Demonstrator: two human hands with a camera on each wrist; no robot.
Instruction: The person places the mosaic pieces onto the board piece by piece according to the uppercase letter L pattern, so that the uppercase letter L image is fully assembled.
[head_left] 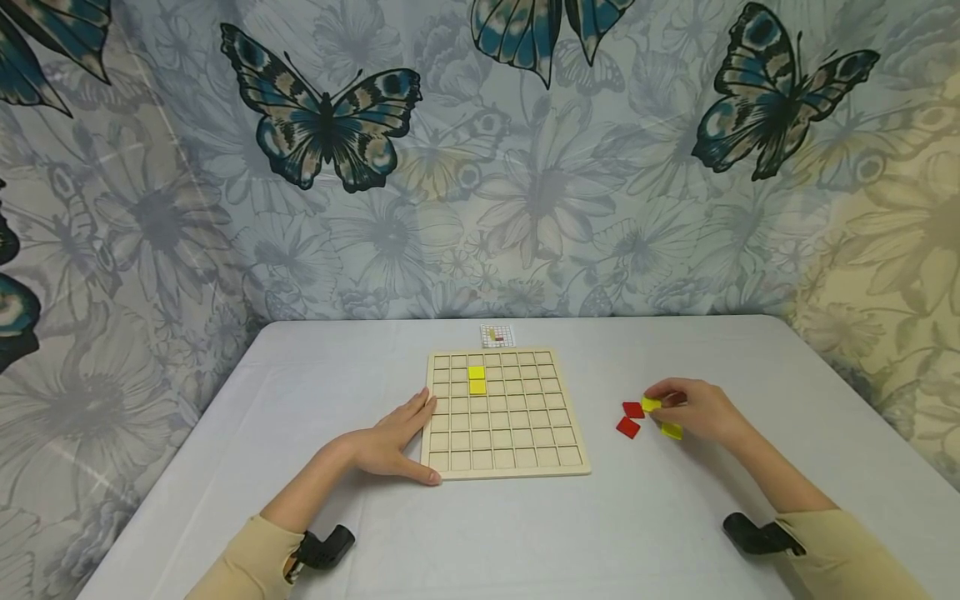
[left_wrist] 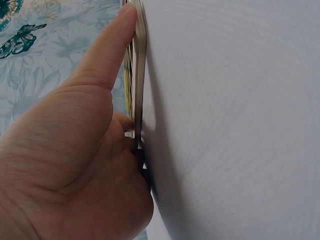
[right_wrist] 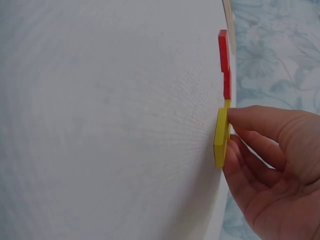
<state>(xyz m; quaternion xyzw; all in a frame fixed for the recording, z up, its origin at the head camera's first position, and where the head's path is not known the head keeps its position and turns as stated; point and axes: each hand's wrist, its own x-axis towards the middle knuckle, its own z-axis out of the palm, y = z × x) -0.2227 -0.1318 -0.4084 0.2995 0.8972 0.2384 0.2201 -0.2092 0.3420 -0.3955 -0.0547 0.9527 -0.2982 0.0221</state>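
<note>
My left hand point(head_left: 386, 446) lies with its fingers spread along the left edge of a pale wooden grid board point(head_left: 507, 476), thumb at the near left corner. In the left wrist view the thumb point(left_wrist: 107, 50) stretches along the board's side point(left_wrist: 140, 75). Two yellow square tiles point(head_left: 477, 380) sit one above the other in the grid. Right of the board, my right hand point(head_left: 697, 408) pinches a yellow tile point(head_left: 651, 404) between thumb and fingers. A second yellow tile point(head_left: 672, 431) lies partly under this hand. Two red tiles point(head_left: 628, 427) lie just left of it.
A small card point(head_left: 497, 336) printed with a coloured grid lies behind the board's far edge. White cloth point(head_left: 517, 542) covers the table. A patterned butterfly wall covering point(head_left: 540, 208) rises behind it. Each wrist wears a black camera point(head_left: 326, 547).
</note>
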